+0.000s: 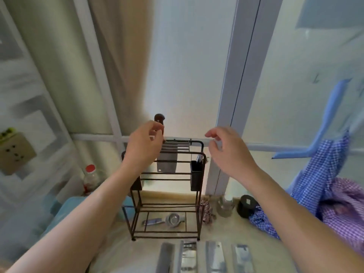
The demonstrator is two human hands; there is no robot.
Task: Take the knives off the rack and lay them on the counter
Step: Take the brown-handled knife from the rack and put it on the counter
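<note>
A dark wire knife rack (197,194) stands on the counter against the window. One cleaver (167,163) with a dark brown handle still hangs in its top slots, blade down. My left hand (144,146) is at the handle, fingers curled around its lower part. My right hand (228,152) hovers to the right of the rack's top, fingers loosely bent and holding nothing. Several cleavers (213,257) lie side by side on the counter (226,231) in front of the rack.
A metal strainer and a small tool (165,220) lie under the rack. To its right are a glass jar (225,206), a black lid (247,205) and checked cloths (325,194). A red-capped bottle (91,178) stands at the left. A blue hanger (323,131) hangs at the right.
</note>
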